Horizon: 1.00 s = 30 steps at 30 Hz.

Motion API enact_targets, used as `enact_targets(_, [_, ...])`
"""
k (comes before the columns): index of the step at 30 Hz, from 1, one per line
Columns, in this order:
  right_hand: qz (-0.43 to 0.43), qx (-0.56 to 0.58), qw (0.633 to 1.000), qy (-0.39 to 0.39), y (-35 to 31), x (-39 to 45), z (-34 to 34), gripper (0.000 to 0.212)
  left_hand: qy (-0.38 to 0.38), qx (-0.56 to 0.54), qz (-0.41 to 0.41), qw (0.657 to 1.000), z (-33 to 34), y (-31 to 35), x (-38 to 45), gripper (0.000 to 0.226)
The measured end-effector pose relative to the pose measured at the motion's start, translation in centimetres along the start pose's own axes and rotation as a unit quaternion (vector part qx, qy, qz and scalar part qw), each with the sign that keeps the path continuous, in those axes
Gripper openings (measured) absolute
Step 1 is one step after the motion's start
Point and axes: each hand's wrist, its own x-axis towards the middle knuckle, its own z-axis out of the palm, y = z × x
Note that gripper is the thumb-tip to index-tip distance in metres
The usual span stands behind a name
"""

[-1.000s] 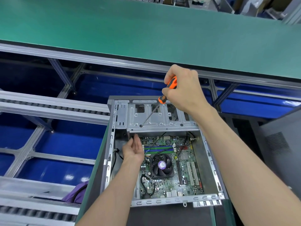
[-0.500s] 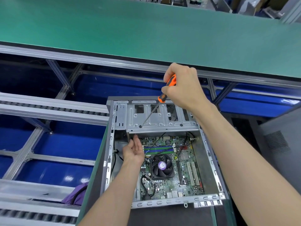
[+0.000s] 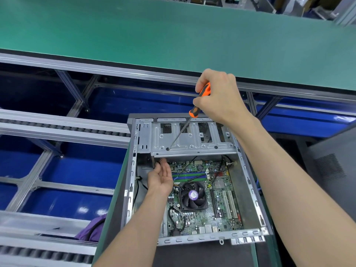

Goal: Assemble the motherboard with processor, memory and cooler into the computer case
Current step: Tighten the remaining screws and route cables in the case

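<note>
One green bench (image 3: 134, 31), blue floor (image 3: 63, 201), roller rails (image 3: 57, 130)

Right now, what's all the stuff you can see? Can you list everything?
case: one, grey metal, open, in the middle
drive cage: one, silver, across the case's far end
board: one, green, flat inside the case
fan: one, black with a purple label, on the board
memory: blue and green strips beyond the fan
screwdriver: one, orange and black handle, tip on the cage's left hole
mat: one, green, on the far bench
rollers: grey tracks at the left
cloth: one, purple, lower left
left hand: palm up, fingers reaching under the cage
right hand: grips the screwdriver
</note>
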Motion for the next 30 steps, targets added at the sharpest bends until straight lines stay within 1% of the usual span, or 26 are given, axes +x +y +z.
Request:
enact_targets(10, [0.013, 0.016, 1.000, 0.017, 0.8, -0.2, -0.2, 0.022, -0.007, -0.017, 0.011, 1.000, 0.1, 0.0, -0.1, 0.016])
enact_targets(13, [0.004, 0.013, 1.000, 0.021, 0.7, -0.5, 0.0, 0.018, -0.005, -0.007, 0.011, 1.000, 0.1, 0.1, 0.0, 0.016])
enact_targets(17, [-0.017, -0.001, 1.000, -0.012, 0.3, -0.6, -0.1, 0.016, 0.001, 0.014, 0.007, 1.000, 0.0, 0.0, 0.1, 0.014])
enact_targets(22, [-0.028, 0.027, 0.999, -0.036, -0.1, -0.3, -0.7, 0.021, -0.016, 0.008, -0.007, 1.000, 0.1, 0.0, 0.1, 0.016])
enact_targets(26, [-0.068, 0.015, 0.997, -0.024, -1.0, -0.5, -0.5, 0.022, -0.014, 0.068, 0.013, 0.997, 0.0, 0.1, -0.1, 0.016])
enact_targets(28, [-0.090, 0.011, 0.996, -0.019, -1.8, -0.6, -0.5, 0.022, 0.010, 0.120, 0.047, 0.992, 0.0, 0.5, -0.1, 0.016])
enact_targets(30, [-0.112, 0.006, 0.993, -0.023, -2.6, -0.6, -0.4, 0.022, 0.058, 0.196, 0.107, 0.973, -0.2, 0.9, 0.2, 0.019])
